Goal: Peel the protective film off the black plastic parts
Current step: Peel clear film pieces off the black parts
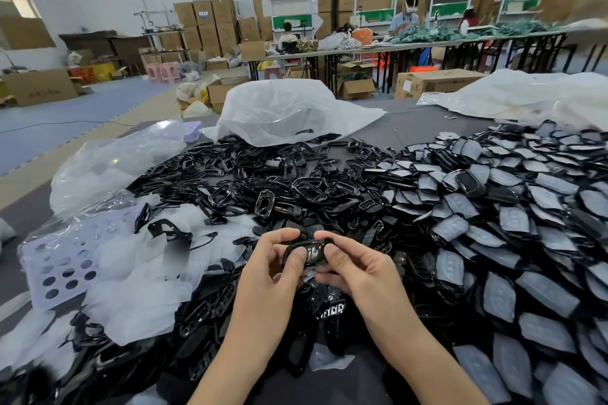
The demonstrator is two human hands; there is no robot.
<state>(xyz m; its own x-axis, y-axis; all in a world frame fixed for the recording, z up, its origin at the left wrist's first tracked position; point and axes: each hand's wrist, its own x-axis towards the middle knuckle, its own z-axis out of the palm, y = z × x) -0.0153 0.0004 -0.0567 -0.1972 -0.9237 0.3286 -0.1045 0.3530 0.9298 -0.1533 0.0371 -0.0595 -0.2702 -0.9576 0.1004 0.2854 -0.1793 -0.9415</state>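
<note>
Pinching a single black plastic part [306, 251] between thumbs and fingertips, a person's left hand [273, 268] and right hand [357, 273] hold it just above a crowded desk [411, 122] in a warehouse workroom. Each grip is clenched on the part, the left at its left end and the right at its right end, with both thumbs pressed on the face turned to the camera. A pale, shiny patch shows between the thumbs, though whether film covers the part cannot be made out. To the right, a broad heap of film-covered parts [500, 240] lies in overlapping rows, grey-white faces up. Beyond the hands spreads a tangle of bare black frames [279, 181], glossy and open in the middle. To the left, loose sheets of translucent film [138, 279] are piled beside a pale purple perforated sheet [62, 263] and a crumpled clear bag [108, 161]. A white plastic bag [283, 108] sits at the far edge of the desk. In the background, stacked cardboard boxes [210, 20] line the wall, and a worker [406, 18] stands at a long row of tables.
</note>
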